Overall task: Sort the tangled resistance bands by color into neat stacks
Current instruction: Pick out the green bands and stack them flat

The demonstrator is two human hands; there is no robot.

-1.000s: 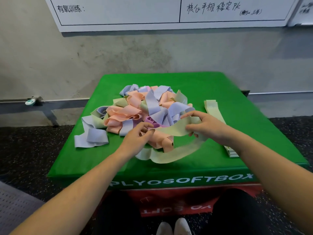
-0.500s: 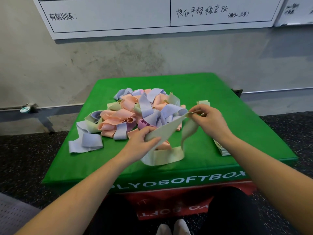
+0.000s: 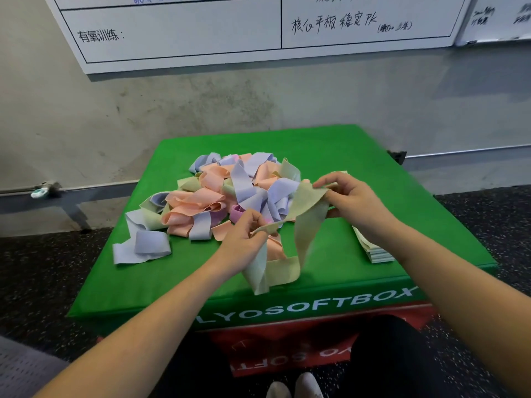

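- The left hand (image 3: 247,239) pinches one end of a pale green band (image 3: 298,225), and the right hand (image 3: 349,201) pinches the other end higher up, at about 2 o'clock from the left; both grips are pressed together on the band.
- The band's slack loop sags onto the surface (image 3: 359,156) at 6 o'clock of the hands, just beside a peach band (image 3: 274,248) that lies partly under it.
- Risk: as I judge it, lifting further could drag that peach band along, since the loop rests on it.
- Risk: the left-hand end looks narrow and twisted, so it may slip out of the pinch and the band would spring back into the pile (image 3: 230,193).
- Risk: a folded band laid askew on the green stack (image 3: 373,249) at 4 o'clock, near the surface's front edge, could tip it off.
- The pile of peach, lilac and green bands sits at 11 o'clock of the hands, with a loose lilac band (image 3: 146,245) trailing out at 9 o'clock.
- The surface is a green padded box with white lettering on its front, on dark speckled floor.
- Behind it stands a bare grey wall with a whiteboard (image 3: 201,27) at 12 o'clock.
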